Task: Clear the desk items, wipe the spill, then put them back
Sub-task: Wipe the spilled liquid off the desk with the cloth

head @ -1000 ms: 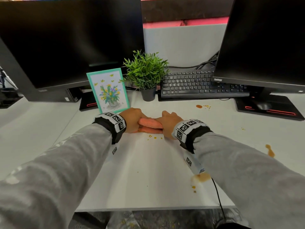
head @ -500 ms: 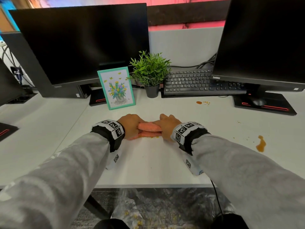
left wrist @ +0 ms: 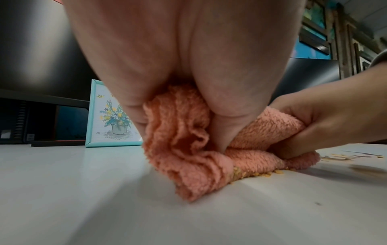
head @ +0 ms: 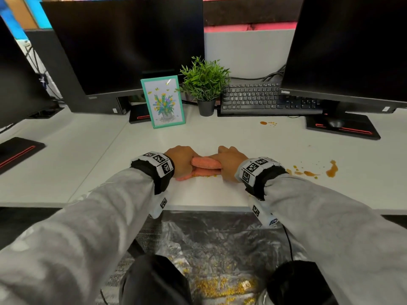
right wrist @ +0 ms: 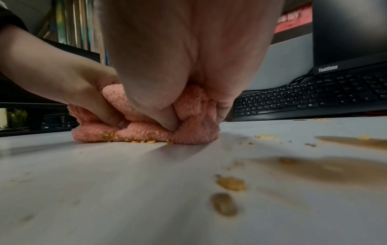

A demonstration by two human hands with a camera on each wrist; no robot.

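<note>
A bunched pink cloth (head: 206, 166) lies on the white desk (head: 220, 137) near its front edge, with yellow crumbs caught along its lower fold (left wrist: 257, 174). My left hand (head: 181, 160) grips its left end and my right hand (head: 229, 162) grips its right end; both sets of fingers are curled into the cloth (right wrist: 188, 116). Brown spill puddles (head: 331, 169) and crumbs (right wrist: 230, 184) lie on the desk to the right of my right wrist. A smaller orange spot (head: 264, 123) sits in front of the keyboard.
A teal-framed flower picture (head: 163, 102), a potted plant (head: 204, 86) and a black keyboard (head: 264, 99) stand at the back. Monitors (head: 123, 45) (head: 352, 47) rise behind, with red-lined bases (head: 341, 127) (head: 19, 151). Under the desk edge, crinkled plastic (head: 220, 249) holds yellow crumbs.
Both hands have drawn the cloth toward the desk's front edge. The crumbs in front of it are gone from the desk, and the camera now looks lower, showing the floor.
</note>
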